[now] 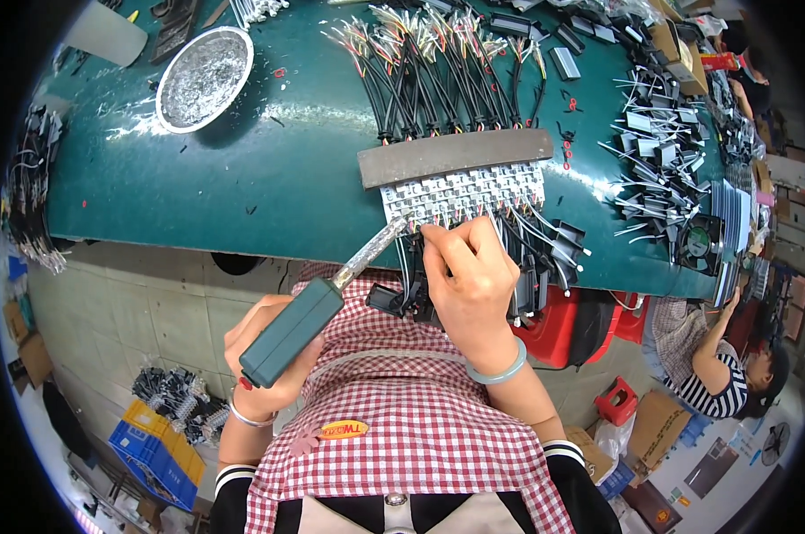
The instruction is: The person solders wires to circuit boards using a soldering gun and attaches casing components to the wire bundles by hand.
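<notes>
Left hand (288, 378): fingers gripping green soldering iron (293, 331), tip at circuit boards (433, 198). Right hand (475, 278): fingers pinched at boards' edge, contents unclear.

The table (304, 182) has a green, shiny top. Near its front edge lies a row of white circuit boards (473, 190), and black cables (433, 84) spread from there toward the far side. A round bowl (247, 64) with a pale rim stands to the left. On the right are small red rings (572, 104) and a heap of grey parts (665, 151) with wires. Farther right, the view is bent, so I cannot tell each piece surely.
</notes>
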{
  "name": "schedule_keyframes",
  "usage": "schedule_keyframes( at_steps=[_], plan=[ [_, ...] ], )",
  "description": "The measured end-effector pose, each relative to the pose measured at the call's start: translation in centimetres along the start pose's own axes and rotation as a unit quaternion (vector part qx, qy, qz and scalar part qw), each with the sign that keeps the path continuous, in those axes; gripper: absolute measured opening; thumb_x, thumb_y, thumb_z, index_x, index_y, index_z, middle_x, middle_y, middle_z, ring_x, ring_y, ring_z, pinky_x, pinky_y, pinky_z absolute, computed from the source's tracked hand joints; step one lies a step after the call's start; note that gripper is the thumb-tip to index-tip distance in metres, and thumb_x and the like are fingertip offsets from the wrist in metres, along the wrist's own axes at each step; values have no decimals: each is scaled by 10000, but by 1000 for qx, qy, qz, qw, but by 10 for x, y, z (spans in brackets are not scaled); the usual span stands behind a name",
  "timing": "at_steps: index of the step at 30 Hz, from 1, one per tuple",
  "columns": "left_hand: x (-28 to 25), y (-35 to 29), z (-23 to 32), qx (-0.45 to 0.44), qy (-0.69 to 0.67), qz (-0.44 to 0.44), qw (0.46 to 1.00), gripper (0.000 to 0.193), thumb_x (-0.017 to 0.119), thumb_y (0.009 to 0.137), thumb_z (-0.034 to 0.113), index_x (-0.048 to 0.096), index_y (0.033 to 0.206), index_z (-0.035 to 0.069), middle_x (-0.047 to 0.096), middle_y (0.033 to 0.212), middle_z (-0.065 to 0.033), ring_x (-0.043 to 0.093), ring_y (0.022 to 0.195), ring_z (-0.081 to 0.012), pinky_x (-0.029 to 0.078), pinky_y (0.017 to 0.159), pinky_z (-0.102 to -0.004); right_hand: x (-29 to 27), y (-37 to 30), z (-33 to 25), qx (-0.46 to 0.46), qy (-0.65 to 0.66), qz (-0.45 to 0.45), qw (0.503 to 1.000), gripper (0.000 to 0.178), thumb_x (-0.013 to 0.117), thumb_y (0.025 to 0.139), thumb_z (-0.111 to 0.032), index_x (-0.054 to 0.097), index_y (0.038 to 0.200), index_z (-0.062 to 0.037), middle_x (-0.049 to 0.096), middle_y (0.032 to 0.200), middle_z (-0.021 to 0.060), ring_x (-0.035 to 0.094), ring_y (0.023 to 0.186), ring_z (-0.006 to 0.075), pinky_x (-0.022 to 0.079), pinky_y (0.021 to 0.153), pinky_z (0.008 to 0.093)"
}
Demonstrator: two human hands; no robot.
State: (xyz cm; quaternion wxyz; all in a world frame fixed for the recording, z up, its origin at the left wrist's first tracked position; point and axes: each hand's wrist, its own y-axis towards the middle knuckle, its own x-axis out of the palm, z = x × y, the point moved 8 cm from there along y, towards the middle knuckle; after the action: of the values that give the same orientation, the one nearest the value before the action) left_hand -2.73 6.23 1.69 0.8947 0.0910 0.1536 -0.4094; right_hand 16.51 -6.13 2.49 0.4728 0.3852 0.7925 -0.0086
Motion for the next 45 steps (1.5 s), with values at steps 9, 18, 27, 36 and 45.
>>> schedule_keyframes(
  at_steps=[9,18,27,36,45],
  plan=[
    [1,5,4,40,37,-13,998,254,752,622,-54,666,861,-53,676,844,-162,681,711,-275,540,652,-323,2,-1,0,-6,-16,-4,1000,221,758,725,73,733,914,-39,540,750,62,575,583,206,459,518,341],
    [1,8,5,53,55,-22,997,255,732,611,-42,654,853,-45,682,843,-164,684,704,-277,538,638,-324,2,0,-1,-5,-14,0,1000,197,762,727,71,734,895,-27,542,747,66,582,583,210,466,523,343],
    [1,10,3,44,67,-46,996,249,747,615,-9,645,841,-33,672,830,-155,678,699,-275,527,637,-317,2,0,-1,-1,-17,-2,1000,186,762,729,70,733,887,-24,546,751,68,583,584,212,468,524,343],
    [-7,7,6,45,57,-3,997,205,758,691,63,653,822,-55,612,736,-124,594,626,-240,441,563,-327,2,0,-1,-5,-15,2,1000,188,758,728,72,729,887,-25,547,752,68,583,587,216,467,527,345],
    [-6,8,8,48,53,9,997,224,752,685,59,668,856,-59,640,772,-134,617,656,-243,464,595,-333,3,0,0,-1,-8,3,1000,194,750,726,84,715,881,-26,559,767,75,586,604,227,466,538,346]
  ],
)
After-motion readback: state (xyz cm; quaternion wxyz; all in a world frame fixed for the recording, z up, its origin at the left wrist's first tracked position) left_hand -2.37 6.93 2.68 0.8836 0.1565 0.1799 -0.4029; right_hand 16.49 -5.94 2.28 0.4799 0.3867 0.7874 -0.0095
